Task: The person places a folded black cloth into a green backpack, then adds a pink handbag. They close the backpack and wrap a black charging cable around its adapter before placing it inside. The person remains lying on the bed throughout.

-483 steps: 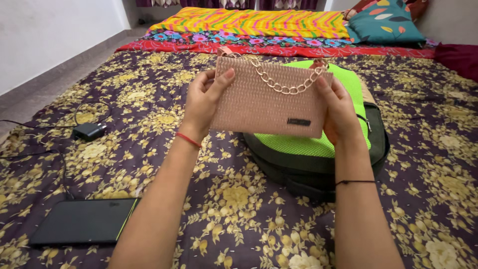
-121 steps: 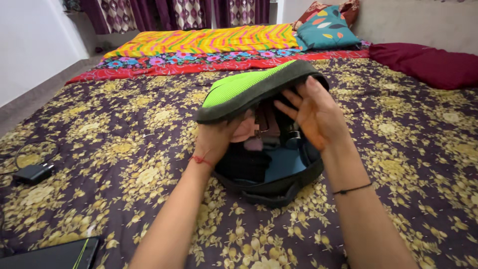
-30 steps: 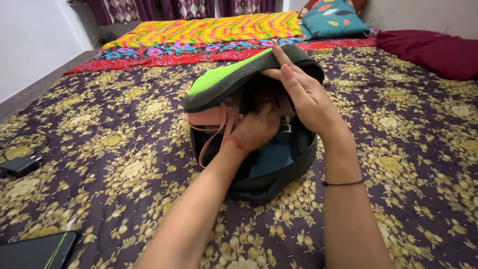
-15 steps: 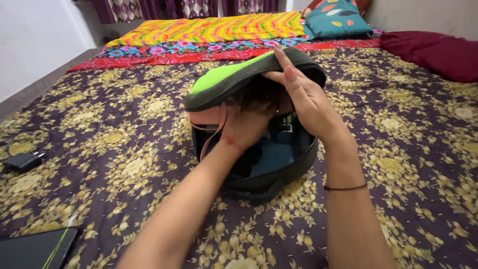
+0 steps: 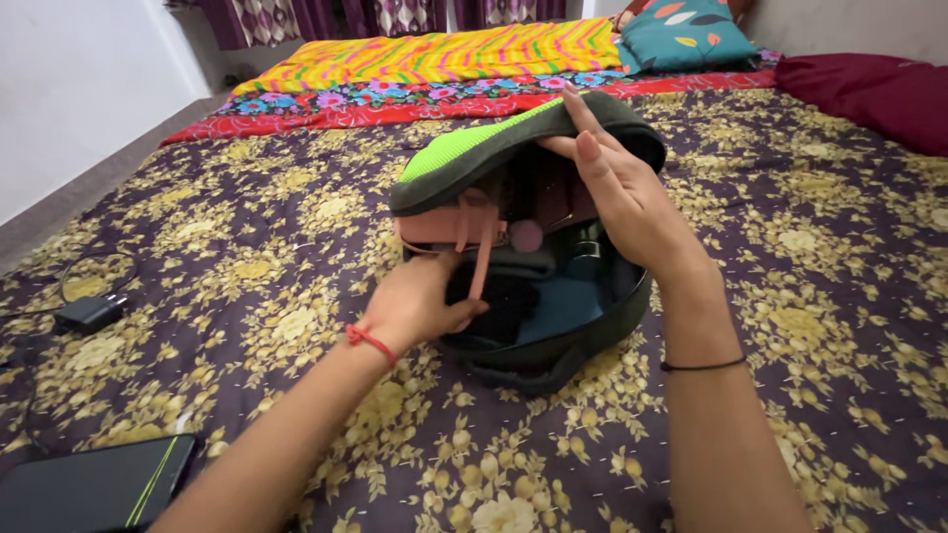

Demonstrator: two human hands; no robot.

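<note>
Since half a second ago the left hand (image 5: 420, 301) has drawn back from deep inside the bag to its near rim, where its fingers (image 5: 464, 308) curl at the opening beside a hanging pink strap (image 5: 481, 259); whether they grip anything I cannot tell. The purple bed cover with yellow flowers (image 5: 247, 266) carries the black round bag with a green mesh lid (image 5: 553, 350), which sits as before. The right hand (image 5: 632, 202) still props that lid (image 5: 464, 148) up, fingers spread open against its underside. Inside lies the salmon-pink purse (image 5: 439, 225). A black tablet (image 5: 94, 484) and a black charger (image 5: 89, 313) rest left.
</note>
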